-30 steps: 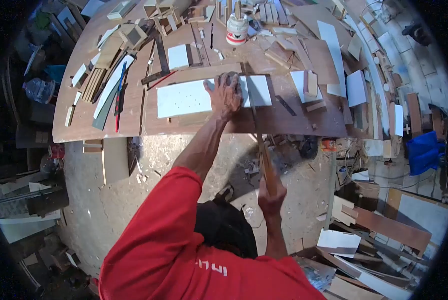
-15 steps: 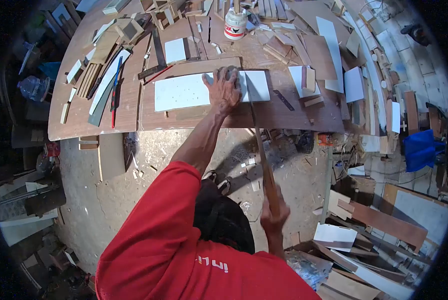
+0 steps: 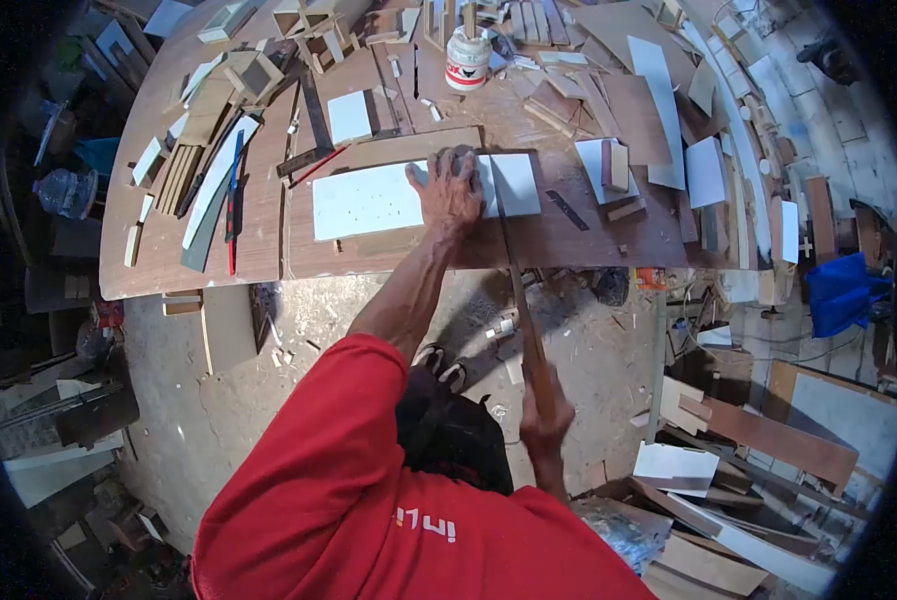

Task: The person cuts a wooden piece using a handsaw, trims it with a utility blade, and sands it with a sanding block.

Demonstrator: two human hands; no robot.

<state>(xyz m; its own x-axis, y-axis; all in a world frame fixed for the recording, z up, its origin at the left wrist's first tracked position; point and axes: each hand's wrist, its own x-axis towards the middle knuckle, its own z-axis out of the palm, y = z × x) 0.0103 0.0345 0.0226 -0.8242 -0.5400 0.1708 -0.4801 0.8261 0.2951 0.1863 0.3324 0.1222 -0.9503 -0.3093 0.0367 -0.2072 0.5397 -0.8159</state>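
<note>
My left hand (image 3: 451,195) lies flat with fingers spread, pressing on a white board (image 3: 364,200) near the table's front edge. Small dark marks dot the board's left part. To the right of that hand, the blade of a hand saw (image 3: 514,270) meets the board at a line across it. The saw slants down toward me past the table edge, and my right hand (image 3: 549,420) is closed around its wooden handle. The right hand's fingers are partly blurred. A brown panel (image 3: 399,149) shows under the white board's far edge.
On the wooden table (image 3: 199,278) stand a white tub (image 3: 468,60), a metal square (image 3: 314,115), a red pencil (image 3: 319,166) and a small dark metal strip (image 3: 568,210). White and brown offcuts lie at both sides. More boards (image 3: 674,468) are piled at the lower right.
The view has shifted slightly, so the table sits lower in it. My right hand and the saw have moved a little toward the table. My left hand stays on the board.
</note>
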